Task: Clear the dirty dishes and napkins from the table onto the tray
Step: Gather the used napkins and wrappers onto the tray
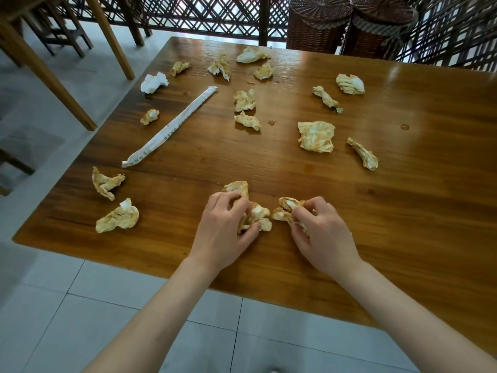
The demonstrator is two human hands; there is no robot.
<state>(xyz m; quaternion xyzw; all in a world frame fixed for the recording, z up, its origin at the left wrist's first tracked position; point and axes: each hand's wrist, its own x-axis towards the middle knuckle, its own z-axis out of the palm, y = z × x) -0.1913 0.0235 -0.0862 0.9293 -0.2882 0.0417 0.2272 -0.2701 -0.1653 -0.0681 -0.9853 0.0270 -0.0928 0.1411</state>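
Note:
Several crumpled, yellow-stained napkins lie scattered over the wooden table (403, 200). My left hand (223, 232) grips a stained napkin wad (258, 215) near the table's front edge, fingers curled round it. My right hand (322, 232) pinches another stained napkin (285, 208) just to the right of it. A further napkin (238, 187) lies right behind my left hand's fingers. A long white chopstick sleeve (172, 125) lies slantwise at the left. No tray or dishes are in view.
More napkins sit at the front left (118, 218), (106, 181), in the middle (316, 135) and along the far side (252, 55). Wooden chairs (53, 33) stand at the left, wicker baskets (320, 22) behind the table before a lattice screen.

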